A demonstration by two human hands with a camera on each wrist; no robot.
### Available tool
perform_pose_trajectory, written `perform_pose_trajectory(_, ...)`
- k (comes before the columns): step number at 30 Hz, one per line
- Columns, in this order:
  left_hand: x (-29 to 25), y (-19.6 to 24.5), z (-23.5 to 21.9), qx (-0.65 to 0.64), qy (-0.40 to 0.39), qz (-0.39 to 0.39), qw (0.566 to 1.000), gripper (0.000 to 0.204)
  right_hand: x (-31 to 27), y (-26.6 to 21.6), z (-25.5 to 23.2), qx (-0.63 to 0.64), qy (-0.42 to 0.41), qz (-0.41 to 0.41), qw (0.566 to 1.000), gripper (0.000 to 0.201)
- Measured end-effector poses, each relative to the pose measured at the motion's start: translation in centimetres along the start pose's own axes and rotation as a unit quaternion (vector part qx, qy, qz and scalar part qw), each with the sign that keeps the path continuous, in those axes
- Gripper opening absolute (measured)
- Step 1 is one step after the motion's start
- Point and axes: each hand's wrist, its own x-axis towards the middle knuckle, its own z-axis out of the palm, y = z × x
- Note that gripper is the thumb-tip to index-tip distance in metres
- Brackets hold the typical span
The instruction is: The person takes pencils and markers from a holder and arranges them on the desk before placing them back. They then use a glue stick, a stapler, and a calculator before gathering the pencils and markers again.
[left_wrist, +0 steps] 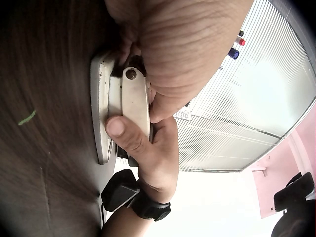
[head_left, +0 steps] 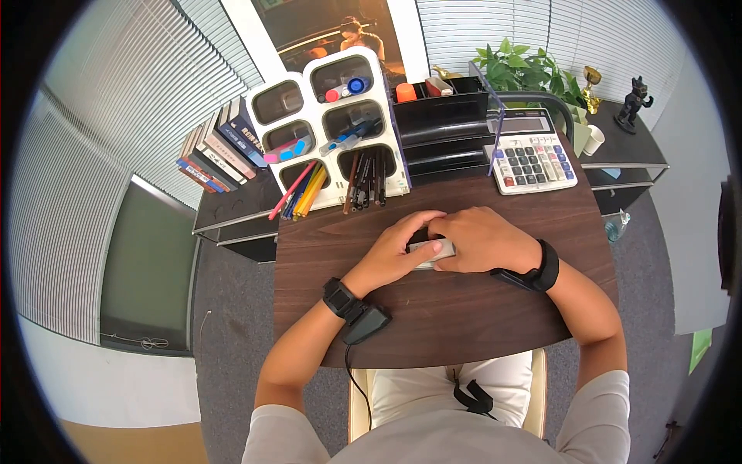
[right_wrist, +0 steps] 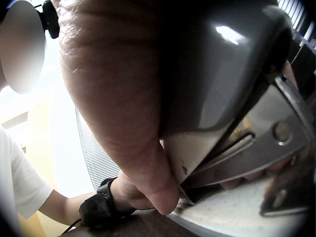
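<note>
Both hands are at a small pale stapler [head_left: 449, 248] on the desk in front of the person. The left hand [head_left: 396, 249] grips it from the left, its thumb lying along the top. Curled over the right end, the right hand [head_left: 488, 241] holds it too. In the left wrist view, the stapler's cream side [left_wrist: 134, 101] shows a round rivet, and the right thumb [left_wrist: 123, 132] presses on that side. The right wrist view shows a dark glossy cap [right_wrist: 222, 74] above metal parts and a whitish base [right_wrist: 232, 212]. The fingers hide much of the stapler.
Behind the hands stand a white organizer [head_left: 321, 116] with pens and pencils, a black desk rack [head_left: 440, 120] and a calculator [head_left: 533, 166]. Books [head_left: 224, 151] stand at the left. A plant [head_left: 529, 77] is at the back right. The brown desk [head_left: 325, 255] has a curved front edge.
</note>
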Motion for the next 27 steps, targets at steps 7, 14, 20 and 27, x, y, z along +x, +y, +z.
perform_pose_trajectory(7, 0.04, 0.07, -0.05, 0.002, -0.001, -0.003, 1.000, 0.052, -0.02, 0.00, -0.02, 0.002, -0.004, 0.003, 1.000, 0.035)
perform_pose_trajectory(14, 0.06, 0.09, -0.06, 0.001, -0.003, 0.001, 1.000, 0.052, -0.02, -0.02, -0.04, 0.002, -0.005, 0.004, 1.000, 0.035)
perform_pose_trajectory(20, 0.02, 0.33, -0.14, 0.001, -0.009, -0.014, 1.000, 0.049, -0.01, -0.05, -0.07, 0.001, -0.001, 0.001, 1.000, 0.035)
perform_pose_trajectory(27, -0.02, 0.45, -0.16, 0.001, -0.006, -0.010, 1.000, 0.050, -0.03, 0.07, 0.10, 0.000, 0.003, -0.004, 1.000, 0.034)
